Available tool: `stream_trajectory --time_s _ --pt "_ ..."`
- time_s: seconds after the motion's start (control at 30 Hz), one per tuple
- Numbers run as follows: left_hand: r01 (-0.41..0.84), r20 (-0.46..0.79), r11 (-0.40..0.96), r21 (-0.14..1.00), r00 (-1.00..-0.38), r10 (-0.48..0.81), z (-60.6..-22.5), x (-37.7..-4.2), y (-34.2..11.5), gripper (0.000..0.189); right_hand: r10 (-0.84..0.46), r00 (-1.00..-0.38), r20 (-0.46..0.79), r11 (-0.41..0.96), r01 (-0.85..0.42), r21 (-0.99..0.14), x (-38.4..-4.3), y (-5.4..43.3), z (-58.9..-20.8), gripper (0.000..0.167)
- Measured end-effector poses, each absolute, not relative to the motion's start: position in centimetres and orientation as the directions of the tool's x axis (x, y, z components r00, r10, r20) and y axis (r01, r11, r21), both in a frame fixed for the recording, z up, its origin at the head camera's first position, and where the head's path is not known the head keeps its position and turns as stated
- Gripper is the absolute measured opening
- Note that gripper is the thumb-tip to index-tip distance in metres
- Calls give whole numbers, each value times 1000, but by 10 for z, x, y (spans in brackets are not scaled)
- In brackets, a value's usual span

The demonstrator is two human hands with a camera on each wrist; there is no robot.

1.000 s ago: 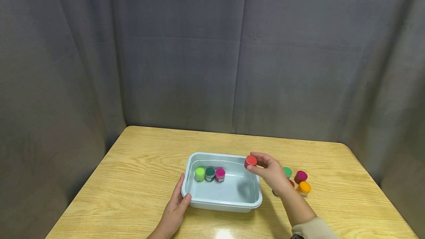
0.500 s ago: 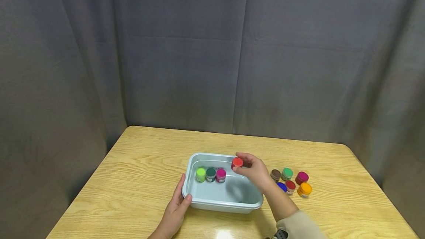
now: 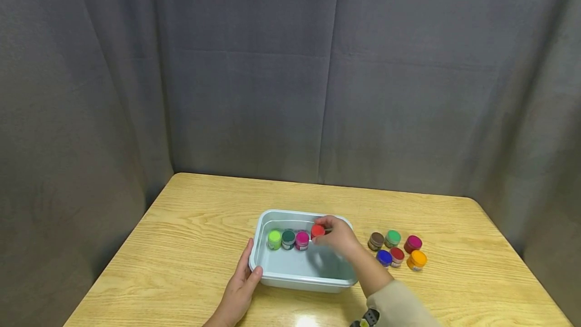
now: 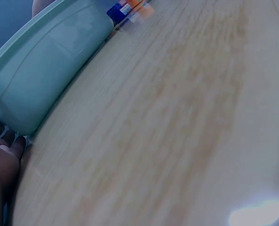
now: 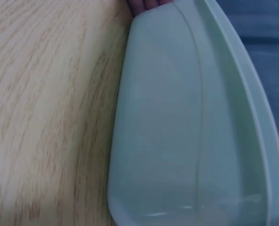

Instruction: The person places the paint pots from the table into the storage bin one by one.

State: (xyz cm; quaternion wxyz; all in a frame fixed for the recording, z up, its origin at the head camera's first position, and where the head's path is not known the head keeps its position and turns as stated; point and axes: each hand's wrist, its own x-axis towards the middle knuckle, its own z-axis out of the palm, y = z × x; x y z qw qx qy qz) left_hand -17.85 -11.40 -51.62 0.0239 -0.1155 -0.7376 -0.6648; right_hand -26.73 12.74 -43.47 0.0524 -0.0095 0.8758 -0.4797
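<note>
A pale blue plastic tub stands on the table. My left hand grips its left end, thumb over the rim and fingers along the outside; some of those fingers show at the tub's lower corner in the left wrist view. Inside, a lime green paint jar, a dark green jar and a magenta jar sit in a row. Just right of the magenta one, my right hand pinches a red-lidded paint jar between thumb and fingers, inside the tub. The tub wall fills the right wrist view.
Right of the tub, several jars stand in a cluster on the table: brown, green, crimson, dark red, blue and orange. A grey curtain hangs behind the table.
My right hand has carried the red jar leftward and down from over the tub's right rim to beside the magenta jar. The brown and blue jars have come into view. The left hand keeps its grip.
</note>
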Motion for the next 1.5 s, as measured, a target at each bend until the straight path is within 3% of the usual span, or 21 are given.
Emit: stream_trajectory --time_s 0.97,1.5 --pt "183 168 121 976 -977 128 -515 -178 -114 63 -9 -987 -160 697 109 -709 -274 115 -450 39" --pt "163 148 117 980 -981 121 -517 -179 -112 63 -5 -985 -172 683 122 -720 -273 117 -450 44"
